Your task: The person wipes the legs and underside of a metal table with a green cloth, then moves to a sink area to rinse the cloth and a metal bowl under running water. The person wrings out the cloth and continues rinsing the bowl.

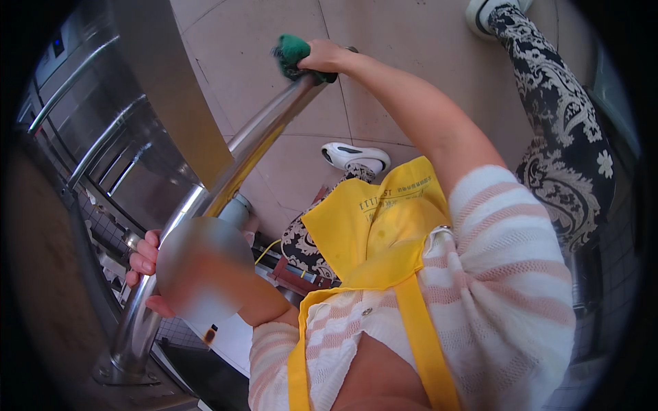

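My right hand (324, 55) is closed on a green cloth or pad (293, 49) at the upper end of a shiny steel tube (270, 115). Dark, wiry-looking strands show at the pad's edge. Lower down, the fingers of my left hand (143, 261) curl around a steel post (136, 308), the thumb on its near side. A round blur hides most of that hand and its wrist. The post rises from a bolted flange (123, 372) and appears to meet the tube near a flat metal panel (180, 103).
Curved steel rails (74, 85) stand at the left beside a polished metal body. A grey rounded object (235, 210) sits behind the tube. Beneath is a tiled floor (267, 169), with my white shoe (357, 155) on it. A yellow apron (380, 221) bearing writing hangs before me.
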Motion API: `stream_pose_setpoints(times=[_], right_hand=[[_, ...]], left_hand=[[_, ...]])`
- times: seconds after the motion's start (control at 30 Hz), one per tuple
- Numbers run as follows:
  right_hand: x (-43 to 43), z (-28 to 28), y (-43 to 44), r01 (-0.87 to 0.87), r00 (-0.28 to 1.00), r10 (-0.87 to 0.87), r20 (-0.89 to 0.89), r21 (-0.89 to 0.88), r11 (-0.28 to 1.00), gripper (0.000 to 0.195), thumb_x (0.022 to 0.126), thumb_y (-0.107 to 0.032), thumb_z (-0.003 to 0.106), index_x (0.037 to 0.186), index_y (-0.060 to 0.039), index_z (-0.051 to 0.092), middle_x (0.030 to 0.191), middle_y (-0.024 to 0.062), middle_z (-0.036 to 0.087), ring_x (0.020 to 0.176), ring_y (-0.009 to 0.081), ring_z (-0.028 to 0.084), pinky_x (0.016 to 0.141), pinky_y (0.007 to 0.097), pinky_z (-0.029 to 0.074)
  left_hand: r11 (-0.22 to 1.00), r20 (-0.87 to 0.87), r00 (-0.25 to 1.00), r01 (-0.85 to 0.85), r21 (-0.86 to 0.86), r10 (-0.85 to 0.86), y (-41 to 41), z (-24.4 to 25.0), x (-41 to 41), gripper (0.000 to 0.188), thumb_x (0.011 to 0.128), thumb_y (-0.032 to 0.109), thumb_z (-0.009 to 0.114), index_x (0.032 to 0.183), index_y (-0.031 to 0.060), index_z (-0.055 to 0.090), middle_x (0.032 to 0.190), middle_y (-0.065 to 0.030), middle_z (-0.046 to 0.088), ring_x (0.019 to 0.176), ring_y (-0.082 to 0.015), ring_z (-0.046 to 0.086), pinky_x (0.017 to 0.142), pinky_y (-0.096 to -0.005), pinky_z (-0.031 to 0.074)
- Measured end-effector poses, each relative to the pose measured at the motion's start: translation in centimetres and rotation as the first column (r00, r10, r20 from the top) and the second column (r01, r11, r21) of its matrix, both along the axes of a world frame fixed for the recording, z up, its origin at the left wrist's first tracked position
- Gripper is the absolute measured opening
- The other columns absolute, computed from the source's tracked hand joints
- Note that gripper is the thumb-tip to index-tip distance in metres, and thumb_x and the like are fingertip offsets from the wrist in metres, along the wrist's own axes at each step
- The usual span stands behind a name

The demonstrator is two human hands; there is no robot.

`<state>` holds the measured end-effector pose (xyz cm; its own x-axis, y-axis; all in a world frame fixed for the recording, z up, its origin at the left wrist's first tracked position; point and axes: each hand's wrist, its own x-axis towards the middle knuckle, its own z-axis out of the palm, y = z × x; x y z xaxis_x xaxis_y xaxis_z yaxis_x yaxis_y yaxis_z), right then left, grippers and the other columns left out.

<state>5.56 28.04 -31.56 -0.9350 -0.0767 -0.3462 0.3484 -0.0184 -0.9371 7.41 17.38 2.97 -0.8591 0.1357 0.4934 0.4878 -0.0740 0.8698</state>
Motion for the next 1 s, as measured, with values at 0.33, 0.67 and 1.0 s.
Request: stream_pose_setpoints(times=[0.33,0.67,1.0], right_hand=[[1.0,14.3,-1.1,0.109,0.950,-0.182,-0.253,-0.275,0.955,0.034,0.064,-0.032,0.063,0.082,-0.0034,0.058,0.078,0.0176,0.060,0.075,0.0293,0.059,0.068,0.0344,0.046],[4.0,-12.3,-3.0,0.501,0.835,-0.463,0.297,-0.062,0.863,0.040,0.066,-0.037,0.061,0.096,-0.0101,0.058,0.092,0.0135,0.060,0.088,0.0292,0.056,0.078,0.0361,0.045],[5.7,3.4,-4.1,0.693,0.701,-0.711,-0.063,-0.176,0.699,0.038,0.063,-0.021,0.066,0.096,-0.0068,0.056,0.086,0.0164,0.059,0.083,0.0307,0.057,0.075,0.0341,0.045]], left_hand=[[1.000,-0.069,0.998,0.001,0.003,-0.001,-0.6,-0.5,-1.1,0.036,0.062,0.035,0.062,0.086,0.0097,0.050,0.067,-0.0023,0.047,0.055,-0.0121,0.044,0.057,-0.0242,0.035],[0.999,-0.065,0.997,-0.027,0.035,0.029,0.4,0.2,-0.5,0.038,0.055,0.029,0.067,0.078,0.0092,0.044,0.060,-0.0001,0.044,0.050,-0.0110,0.044,0.057,-0.0229,0.036],[0.999,-0.052,0.998,-0.025,0.024,0.026,-0.3,-0.3,-0.8,0.037,0.053,0.029,0.066,0.079,0.0091,0.049,0.064,-0.0006,0.047,0.054,-0.0113,0.048,0.060,-0.0232,0.037]])
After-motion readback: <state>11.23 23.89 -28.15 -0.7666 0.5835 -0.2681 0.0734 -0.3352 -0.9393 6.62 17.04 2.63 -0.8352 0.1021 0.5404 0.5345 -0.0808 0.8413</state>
